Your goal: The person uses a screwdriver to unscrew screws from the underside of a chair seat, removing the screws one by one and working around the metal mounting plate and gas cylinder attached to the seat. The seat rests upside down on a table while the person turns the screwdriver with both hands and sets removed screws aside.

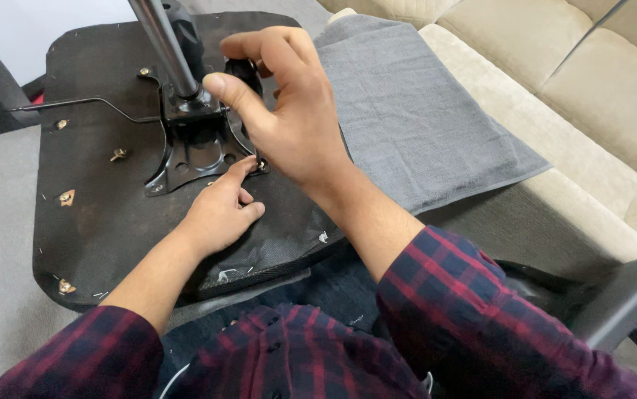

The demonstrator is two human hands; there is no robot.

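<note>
Head view, upturned chair seat (104, 222) on lap, 1 black mounting plate (196, 144) with 1 metal column (163, 44), left hand (219, 214) loosely curled, forefinger touching plate corner, right hand (289, 118) closed around black knob (244, 74), 1 grey towel (422, 111) on beige sofa (592, 74)

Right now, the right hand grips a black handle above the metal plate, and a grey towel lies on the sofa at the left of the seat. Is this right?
Not quite. The head view shows the grey towel on the sofa at the right of the seat, not the left. The right hand does grip the black handle above the metal plate.

A beige sofa (555, 52) carries a grey towel (422, 111); the upturned chair seat (97, 222) overlaps the towel's edge.
</note>
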